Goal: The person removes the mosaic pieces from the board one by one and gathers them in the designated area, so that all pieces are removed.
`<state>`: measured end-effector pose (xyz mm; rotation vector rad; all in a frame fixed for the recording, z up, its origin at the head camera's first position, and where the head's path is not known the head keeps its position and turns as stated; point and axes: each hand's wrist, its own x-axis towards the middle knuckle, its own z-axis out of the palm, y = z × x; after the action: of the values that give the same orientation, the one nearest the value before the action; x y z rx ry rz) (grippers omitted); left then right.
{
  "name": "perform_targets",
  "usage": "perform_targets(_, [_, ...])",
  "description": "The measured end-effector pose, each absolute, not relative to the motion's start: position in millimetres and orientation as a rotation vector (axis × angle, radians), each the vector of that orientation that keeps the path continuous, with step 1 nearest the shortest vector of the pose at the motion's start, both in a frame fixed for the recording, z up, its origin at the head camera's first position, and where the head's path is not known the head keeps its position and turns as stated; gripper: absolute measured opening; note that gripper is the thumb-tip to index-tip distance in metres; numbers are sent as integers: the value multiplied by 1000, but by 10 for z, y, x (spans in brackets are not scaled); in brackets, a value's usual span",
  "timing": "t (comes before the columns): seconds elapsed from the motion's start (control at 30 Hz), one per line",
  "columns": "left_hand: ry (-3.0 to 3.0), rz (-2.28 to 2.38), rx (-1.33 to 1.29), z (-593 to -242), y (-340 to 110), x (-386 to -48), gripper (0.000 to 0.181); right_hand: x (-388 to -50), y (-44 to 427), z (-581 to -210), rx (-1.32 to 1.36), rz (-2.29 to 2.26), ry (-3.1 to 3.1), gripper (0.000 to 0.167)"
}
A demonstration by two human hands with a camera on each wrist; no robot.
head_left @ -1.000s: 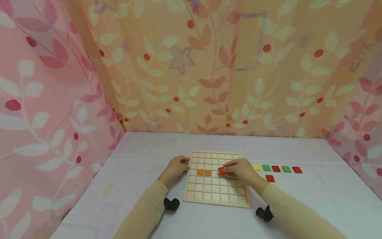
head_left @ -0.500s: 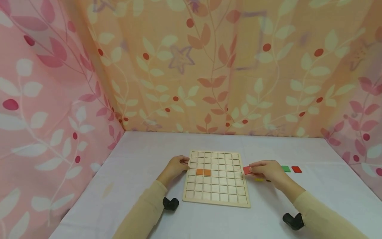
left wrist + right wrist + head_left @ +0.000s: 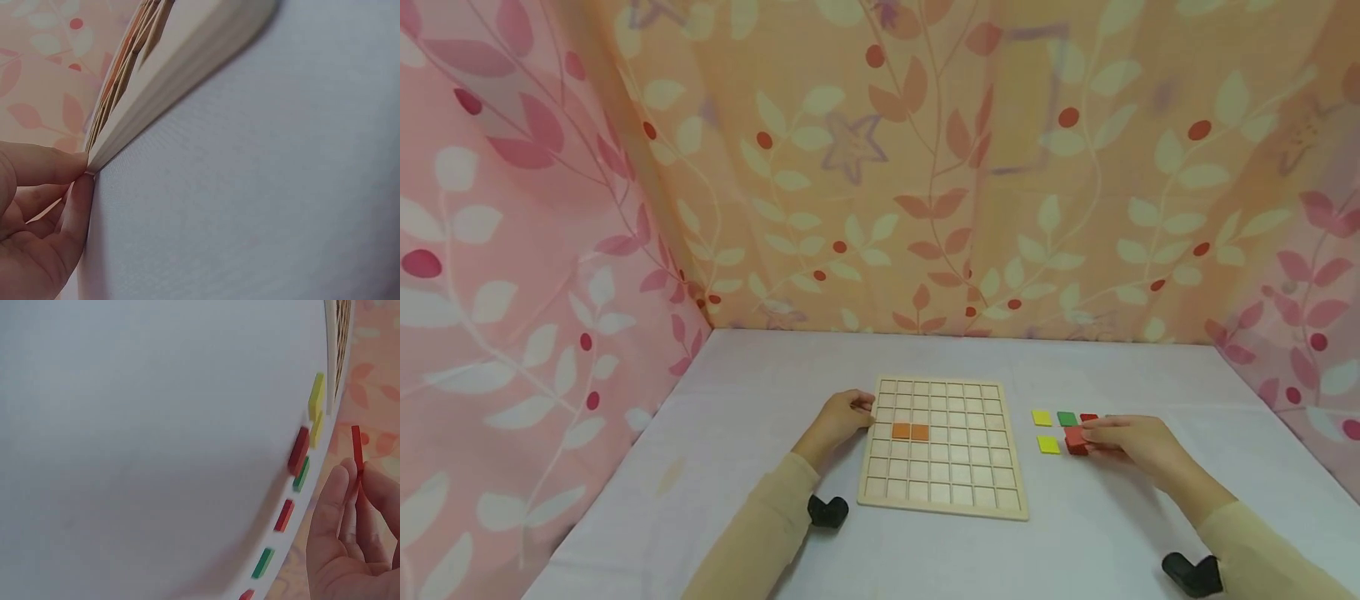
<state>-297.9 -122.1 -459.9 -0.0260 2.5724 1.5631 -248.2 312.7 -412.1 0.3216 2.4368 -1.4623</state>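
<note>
A wooden grid board [image 3: 943, 492] lies on the table with two orange square tiles [image 3: 910, 432] side by side in its cells. At its left edge, my left hand [image 3: 842, 418] grips the board; the left wrist view has thumb and finger pinching the wooden rim [image 3: 150, 103]. My right hand [image 3: 1138, 446] pinches a thin red tile [image 3: 357, 447] between thumb and fingers, lifted off the table. In the head view this tile hangs over another red tile [image 3: 299, 450] lying below, partly hiding it.
Right of the board lie two yellow tiles [image 3: 1042, 418], a green tile [image 3: 1067, 419] and a red tile [image 3: 1088, 417]. Farther along the row, another green tile [image 3: 263, 563] and a red one [image 3: 247, 595] show in the right wrist view. Floral curtains [image 3: 940, 167] enclose the white table [image 3: 760, 367].
My right hand has carried the red tile rightward, from over the board to the loose tiles. My left hand stays at the board's left edge.
</note>
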Motion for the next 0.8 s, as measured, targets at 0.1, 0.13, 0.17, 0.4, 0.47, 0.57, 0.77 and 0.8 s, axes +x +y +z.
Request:
perform_targets(0.1, [2575, 1558, -22, -4601, -1223, -2976, 35, -2476, 3236, -4130, 374, -1378, 2475, 60])
perform_targets(0.13, [2580, 1554, -18, -4602, -1224, -2976, 35, -2475, 3268, -4134, 384, -1353, 2489, 61])
perform_targets(0.17, [2581, 1551, -18, -4602, -1225, -2977, 35, -2476, 3297, -4140, 391, -1342, 2495, 61])
perform_targets(0.4, [2588, 1544, -2, -4608, -1231, -2981, 35, -2469, 3432, -4193, 435, -1495, 2401, 57])
perform_targets(0.47, [2583, 1547, -7, -4610, -1230, -2982, 35, -2460, 3452, -4202, 445, -1521, 2384, 56])
perform_targets(0.57, [2582, 1546, -6, -4617, -1229, -2979, 35, -2449, 3480, -4221, 466, -1555, 2365, 56])
perform_targets(0.77, [2585, 1552, -18, -4606, -1223, -2969, 35, -2456, 3523, -4273, 460, -1584, 2359, 56])
perform_targets(0.8, [2587, 1553, -18, -4598, -1218, -2967, 34, -2460, 3530, -4281, 457, -1589, 2357, 56])
